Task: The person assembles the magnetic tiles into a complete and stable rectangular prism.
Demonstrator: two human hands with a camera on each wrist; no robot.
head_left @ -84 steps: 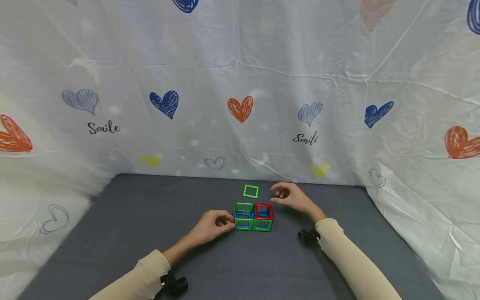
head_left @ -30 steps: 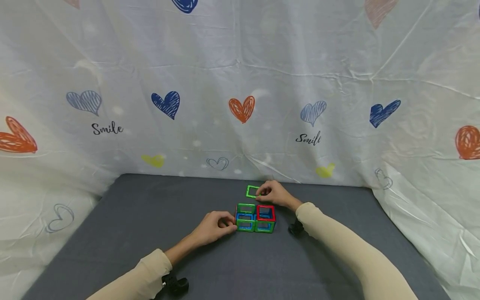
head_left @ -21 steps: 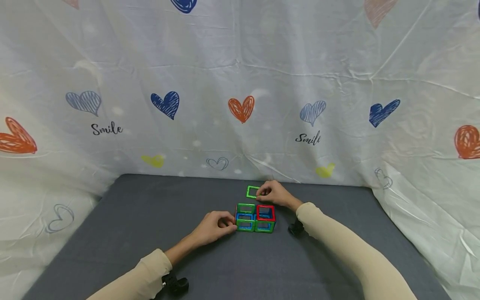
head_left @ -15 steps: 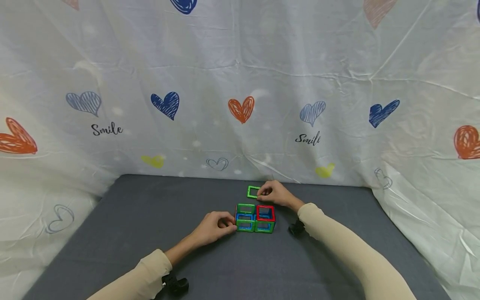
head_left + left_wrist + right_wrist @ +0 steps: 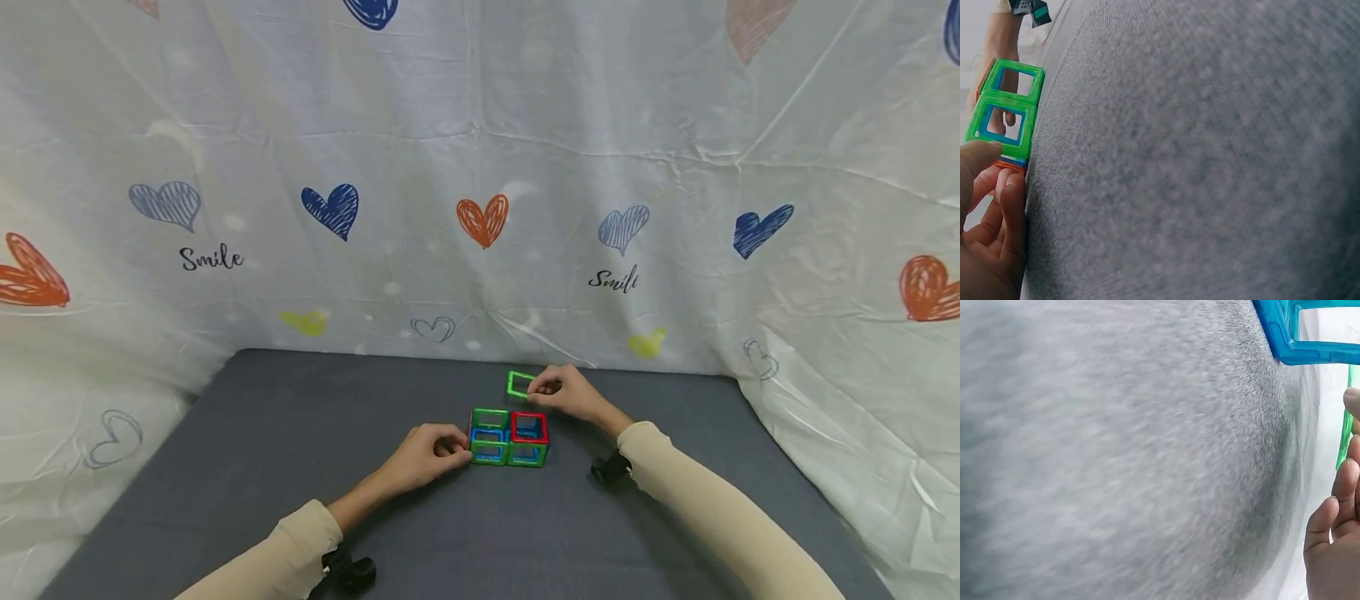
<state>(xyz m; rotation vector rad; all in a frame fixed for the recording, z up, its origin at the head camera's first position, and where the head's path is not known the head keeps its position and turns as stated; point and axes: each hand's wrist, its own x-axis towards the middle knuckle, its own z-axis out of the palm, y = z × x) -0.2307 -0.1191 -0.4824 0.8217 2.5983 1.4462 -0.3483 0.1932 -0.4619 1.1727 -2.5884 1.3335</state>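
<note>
Two joined cubes of magnetic tiles (image 5: 508, 452), with green, blue and red square frames, sit on the table. My left hand (image 5: 423, 454) holds their left end. In the left wrist view, its thumb presses the green front tile (image 5: 1030, 134) and its fingers lie against a red side tile (image 5: 1013, 166). Behind the cubes, my right hand (image 5: 573, 392) pinches the right side of a green square magnetic tile (image 5: 510, 383), which looks slightly tilted. The right wrist view shows only part of that tile, beyond a blue tile (image 5: 1285, 355) of the cubes.
A dark grey cloth (image 5: 322, 400) covers the table. A white curtain (image 5: 540, 167) printed with hearts hangs along its back edge and down the sides. Black wrist cameras sit below both cuffs, the right one (image 5: 611, 468) close to the cloth.
My right hand reached left to the green tile, took hold of its right edge, and has moved it a little to the right. My left hand has stayed at the cubes.
</note>
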